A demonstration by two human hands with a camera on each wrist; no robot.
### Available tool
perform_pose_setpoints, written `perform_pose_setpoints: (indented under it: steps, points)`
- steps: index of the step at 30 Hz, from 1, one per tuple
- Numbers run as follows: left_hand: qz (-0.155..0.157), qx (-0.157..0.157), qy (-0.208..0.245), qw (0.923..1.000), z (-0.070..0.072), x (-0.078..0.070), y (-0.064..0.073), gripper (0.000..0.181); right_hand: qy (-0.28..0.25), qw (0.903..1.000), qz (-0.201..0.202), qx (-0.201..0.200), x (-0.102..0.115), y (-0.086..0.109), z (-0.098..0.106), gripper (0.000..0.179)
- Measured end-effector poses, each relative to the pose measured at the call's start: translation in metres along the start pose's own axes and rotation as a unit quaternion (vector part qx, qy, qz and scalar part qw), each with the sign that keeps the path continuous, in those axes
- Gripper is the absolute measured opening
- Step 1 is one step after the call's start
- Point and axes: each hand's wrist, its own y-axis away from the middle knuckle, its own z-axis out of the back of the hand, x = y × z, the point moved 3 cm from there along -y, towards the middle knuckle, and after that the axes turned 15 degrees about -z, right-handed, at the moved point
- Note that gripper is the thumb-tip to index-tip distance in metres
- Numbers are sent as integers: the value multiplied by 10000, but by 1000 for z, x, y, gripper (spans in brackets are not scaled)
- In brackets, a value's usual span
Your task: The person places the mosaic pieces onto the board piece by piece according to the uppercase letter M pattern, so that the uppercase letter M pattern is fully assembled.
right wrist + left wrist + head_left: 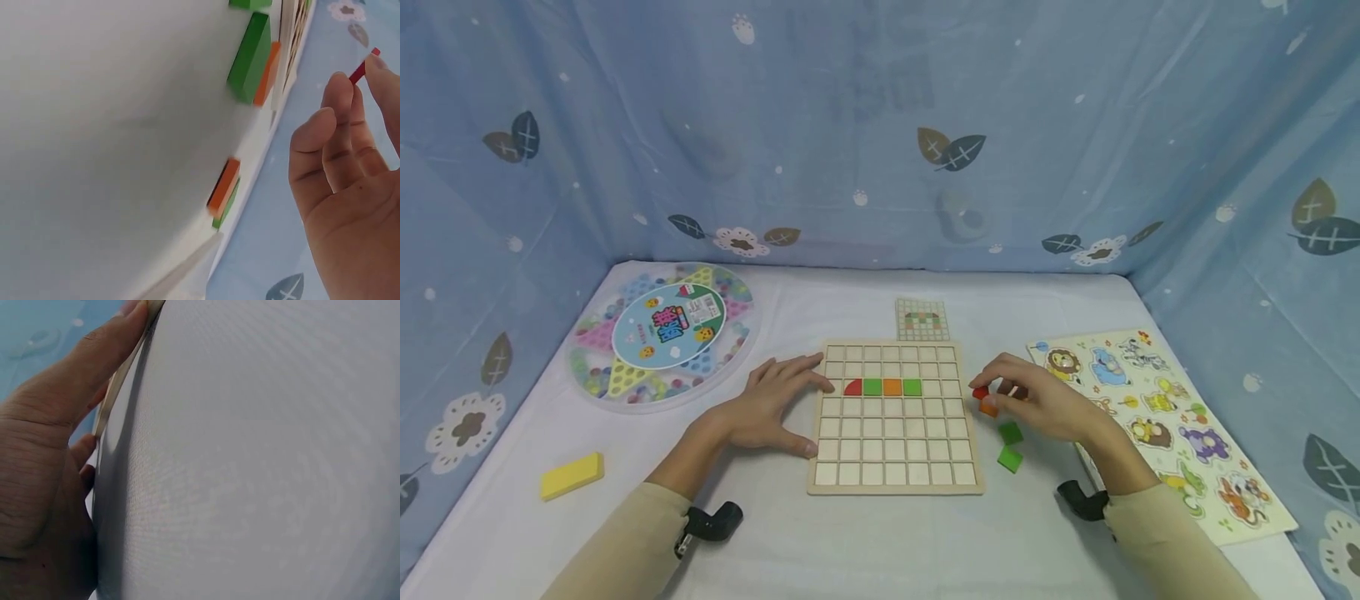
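A pale wooden grid board (pixel 895 490) lies in the middle of the table. In one of its rows sit a red rounded piece (pixel 853 387), a green square (pixel 872 387), an orange square (pixel 892 387) and another green square (pixel 912 387). My left hand (pixel 763 408) rests at the board's left edge, thumb and fingers spread and touching the frame. To the right of the board my right hand (pixel 1037 396) pinches a red wooden piece (pixel 358 73) between thumb and fingertips. An orange piece (pixel 988 407) shows just under these fingers, with two green pieces (pixel 1011 432) nearer me.
Behind the board lies a small pattern card (pixel 922 320). A round marble game (pixel 662 337) is at the back left, a yellow block (pixel 572 477) at the front left. An animal puzzle board (pixel 1165 425) lies under the right forearm's side. Blue curtains (pixel 880 142) enclose the table.
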Motion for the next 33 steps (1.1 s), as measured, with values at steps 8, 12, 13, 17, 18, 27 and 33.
perform_pose_setpoints:
  steps: [8, 12, 13, 17, 18, 27, 33]
  points:
    - [-86, -58, 3, 9999, 0, 0, 1, 82, -367, 9989, 262, 102, 7, -16, -12, 24]
    - [-92, -51, 28, 9999, 0, 0, 1, 81, -305, 9991, 277, 61, 14, -21, -13, 24]
    - [-90, -52, 47, 9999, 1, -1, 0, 81, -311, 9992, 256, 39, 16, -23, -13, 23]
    - [-74, -91, 93, 9999, 3, -3, 0, 80, -377, 9991, 166, -41, 22, -30, -14, 24]
    - [-64, -94, 84, 9999, 3, -3, 0, 79, -401, 9991, 140, -51, 23, -31, -14, 24]
    - [-101, -85, 63, 9999, 2, -2, 1, 79, -478, 9988, -107, -31, 25, -41, -18, 24]
    - [-103, -58, 44, 9999, 1, -1, 0, 80, -488, 9985, -197, -145, 26, -49, -20, 23]
